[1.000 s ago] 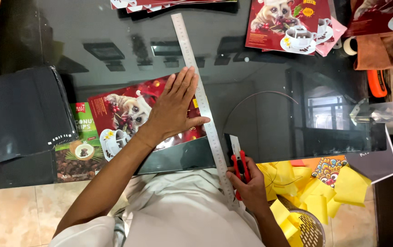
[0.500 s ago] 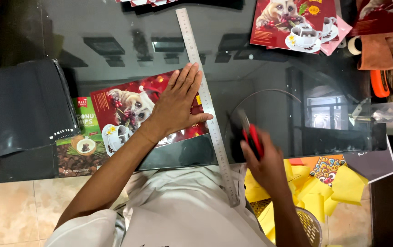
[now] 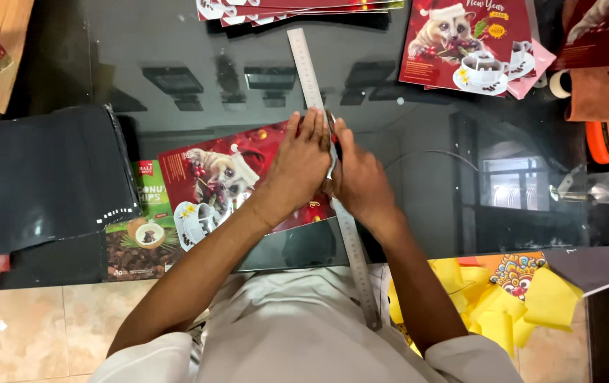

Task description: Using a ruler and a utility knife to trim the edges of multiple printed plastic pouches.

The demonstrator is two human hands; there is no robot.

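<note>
The red printed sheet [image 3: 240,177] lies flat on the glass desk [image 3: 425,184], the long steel ruler [image 3: 325,156] laid along its right edge. The left hand [image 3: 297,167] presses the ruler, fingers together. The right hand [image 3: 357,177] grips something red, mostly hidden, against the ruler's upper part; the cut seems barely begun
</note>
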